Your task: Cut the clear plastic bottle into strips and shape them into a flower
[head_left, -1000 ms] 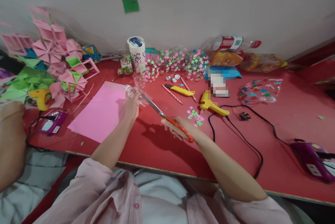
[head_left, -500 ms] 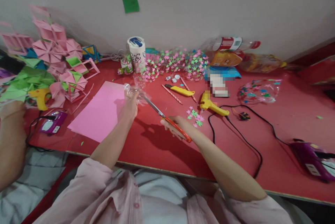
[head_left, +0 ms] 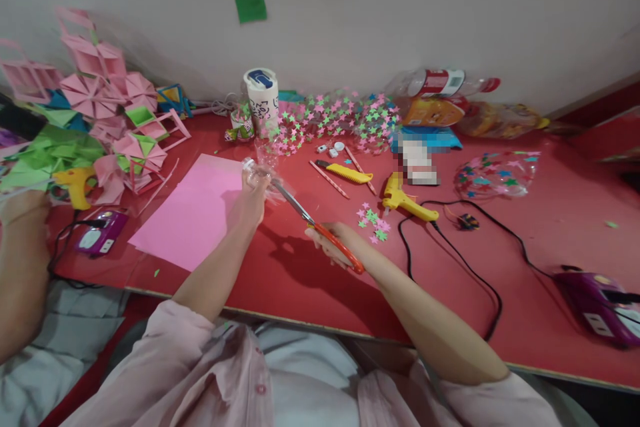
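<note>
Left hand [head_left: 254, 204] gripped clear plastic [head_left: 254, 174]. Right hand [head_left: 336, 244] closed round scissors [head_left: 320, 227], blades [head_left: 295, 202] against the plastic at its ten o'clock. From same hand: bottle [head_left: 447, 83] lay at one o'clock, red-white label [head_left: 440, 82] unreadably small; cup [head_left: 263, 102] stood at eleven, dark markings [head_left: 265, 110] illegible.

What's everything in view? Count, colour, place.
Plastic piece: 1, clear, centre
Scissors: 1, orange-handled, centre
Paper sheets: 2+, pink, left
Utility knife: 1, yellow, centre
Striped sticks: 2, pink, centre
Glue guns: 2, yellow, left, right
Socket boxes: 2, purple, left, right
Cables: several, black, left, right
Loose stars: many, pink, green, centre
Star-covered plastic: several, clear, rear, right
Tumbler: 1, white, rear
Bottles: 2+, clear, right rear
Paper models: several, mostly pink, left rear
Square note: 1, green, wall
Pixelated object: 1, whitish, right
Table: 1, red, below
Co-worker's arm: 1, bare, left
Left hand: 1, bare, on plastic piece
Right hand: 1, bare, on scissors
</note>
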Tool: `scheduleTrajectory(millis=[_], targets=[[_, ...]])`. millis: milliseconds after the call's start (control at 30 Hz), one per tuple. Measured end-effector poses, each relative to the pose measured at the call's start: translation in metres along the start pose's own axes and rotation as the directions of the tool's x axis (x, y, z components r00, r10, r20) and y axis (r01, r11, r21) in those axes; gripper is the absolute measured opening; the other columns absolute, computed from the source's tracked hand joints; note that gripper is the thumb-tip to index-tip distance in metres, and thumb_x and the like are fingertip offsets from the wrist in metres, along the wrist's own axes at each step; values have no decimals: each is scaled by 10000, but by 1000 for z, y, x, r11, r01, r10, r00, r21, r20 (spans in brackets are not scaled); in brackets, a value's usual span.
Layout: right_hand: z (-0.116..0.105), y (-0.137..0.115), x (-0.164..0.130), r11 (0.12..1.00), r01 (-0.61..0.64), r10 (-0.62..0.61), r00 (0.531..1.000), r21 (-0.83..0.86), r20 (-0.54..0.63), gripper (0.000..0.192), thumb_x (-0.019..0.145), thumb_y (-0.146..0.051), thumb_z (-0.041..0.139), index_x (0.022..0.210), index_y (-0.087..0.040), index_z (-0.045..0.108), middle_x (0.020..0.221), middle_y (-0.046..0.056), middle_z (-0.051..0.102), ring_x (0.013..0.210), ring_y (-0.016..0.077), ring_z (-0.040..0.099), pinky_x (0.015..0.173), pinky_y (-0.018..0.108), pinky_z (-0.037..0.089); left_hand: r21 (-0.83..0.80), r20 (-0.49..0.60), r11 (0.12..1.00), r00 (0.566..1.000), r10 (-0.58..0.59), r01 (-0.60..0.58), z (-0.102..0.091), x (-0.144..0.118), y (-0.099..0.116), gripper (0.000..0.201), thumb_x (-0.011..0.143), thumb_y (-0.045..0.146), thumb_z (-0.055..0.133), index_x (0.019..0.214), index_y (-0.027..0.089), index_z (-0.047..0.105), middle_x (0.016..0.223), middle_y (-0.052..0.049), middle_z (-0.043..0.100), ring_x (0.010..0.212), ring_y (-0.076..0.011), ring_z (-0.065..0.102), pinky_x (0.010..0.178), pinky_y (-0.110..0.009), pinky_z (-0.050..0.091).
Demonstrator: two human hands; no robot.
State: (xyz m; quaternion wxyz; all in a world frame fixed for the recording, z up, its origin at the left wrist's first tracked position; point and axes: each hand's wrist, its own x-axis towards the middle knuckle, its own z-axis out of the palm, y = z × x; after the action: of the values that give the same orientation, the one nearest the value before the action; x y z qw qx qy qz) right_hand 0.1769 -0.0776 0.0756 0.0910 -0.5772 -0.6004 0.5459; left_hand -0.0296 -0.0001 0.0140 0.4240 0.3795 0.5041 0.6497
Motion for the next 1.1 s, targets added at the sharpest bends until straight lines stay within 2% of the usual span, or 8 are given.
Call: scheduleTrajectory(millis=[133, 267, 400, 567, 733, 867, 1000, 1100], targets=[[1, -4, -1, 1000, -27, 27, 1000, -12, -15, 542, 777, -722, 579, 644, -206, 480, 396, -85, 398, 289, 69, 400, 336, 200, 323, -73, 16, 997, 1000, -20, 22, -1, 2, -1, 457, 790, 361, 738, 1181, 272, 519, 948, -19, 642, 927, -209, 666, 862, -376, 538], [0, 0, 0, 998, 61, -61, 998, 27, 21, 556, 797, -732, 535, 667, -191, 532, 395, -85, 403, 305, 72, 414, 367, 202, 336, -140, 24, 990, 1000, -15, 18, -1, 2, -3, 442, 741, 348, 777, 1123, 288, 564, 918, -15, 652, 897, -216, 673, 818, -362, 544], [1, 3, 1, 993, 115, -115, 993, 10, 18, 543, 829, -704, 509, 706, -179, 571, 392, -90, 418, 333, 76, 437, 470, 221, 415, -157, 40, 987, 999, -28, 34, 4, -4, -4, 461, 729, 328, 775, 1136, 288, 561, 887, 12, 647, 826, -164, 659, 821, -328, 534], [3, -2, -2, 991, 98, -103, 993, 90, 53, 507, 869, -665, 474, 682, -196, 523, 351, -101, 390, 298, 80, 431, 497, 230, 460, -228, 76, 972, 996, -37, 53, 10, -9, -4, 491, 676, 320, 791, 1104, 256, 559, 891, 18, 627, 780, -124, 634, 844, -316, 515], [5, -7, -4, 996, 14, -15, 1000, 93, 9, 484, 873, -639, 507, 661, -205, 479, 361, -94, 397, 268, 73, 401, 355, 202, 347, -229, 53, 972, 998, -45, 56, 10, -8, -7, 487, 689, 301, 785, 1112, 254, 549, 900, 18, 626, 817, -131, 640, 861, -322, 506], [6, -10, -4, 997, -53, 55, 998, 46, -40, 511, 825, -661, 580, 628, -206, 460, 369, -92, 385, 262, 63, 393, 319, 192, 310, -183, 30, 980, 997, -77, 82, 8, -7, -7, 487, 710, 316, 778, 1131, 260, 538, 885, 16, 629, 825, -142, 641, 857, -332, 509], [5, -7, -2, 997, -10, 10, 1000, 71, -11, 524, 823, -688, 552, 639, -203, 477, 385, -92, 395, 268, 66, 402, 330, 198, 324, -179, 50, 984, 999, -13, 22, 8, -7, -4, 456, 684, 389, 791, 1040, 255, 540, 880, 10, 626, 793, -138, 631, 814, -323, 518], [6, -2, 0, 992, 68, -69, 998, 103, 9, 520, 827, -692, 534, 669, -198, 500, 377, -104, 388, 283, 62, 399, 408, 208, 399, -206, 91, 978, 995, 50, -30, 12, -11, 1, 445, 653, 401, 805, 968, 244, 532, 856, 12, 621, 756, -132, 632, 785, -312, 521]])
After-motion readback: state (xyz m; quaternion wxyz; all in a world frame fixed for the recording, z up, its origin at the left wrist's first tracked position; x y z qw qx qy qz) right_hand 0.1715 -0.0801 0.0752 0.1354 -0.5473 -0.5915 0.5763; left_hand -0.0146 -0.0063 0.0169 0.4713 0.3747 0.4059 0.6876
